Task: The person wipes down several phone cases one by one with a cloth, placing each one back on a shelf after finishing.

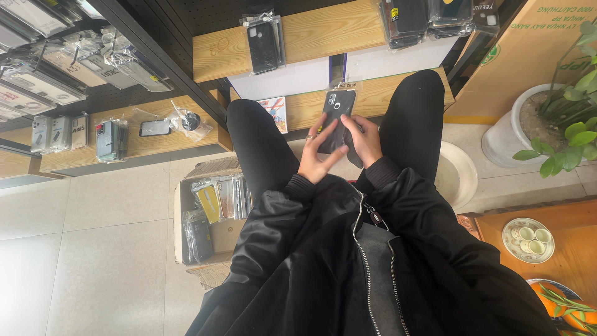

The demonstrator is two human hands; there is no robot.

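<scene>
As hands (342, 146) grip it, phone case (337, 107) black, bagged.

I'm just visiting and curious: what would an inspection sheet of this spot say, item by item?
Surface: pale tiled floor; wooden shelves in front of the seated person.
Job's things: black phone case in a clear packet, held over the lap.
Clutter: open cardboard box of packaged cases on the floor; more packets on the shelf and on the left rack.
Hands: left hand and right hand both grip the packet, fingers curled on it.
Cables: nothing seen.
Surroundings: potted plant at right, white bowl on the floor, plate of small cups on a wooden table.
</scene>
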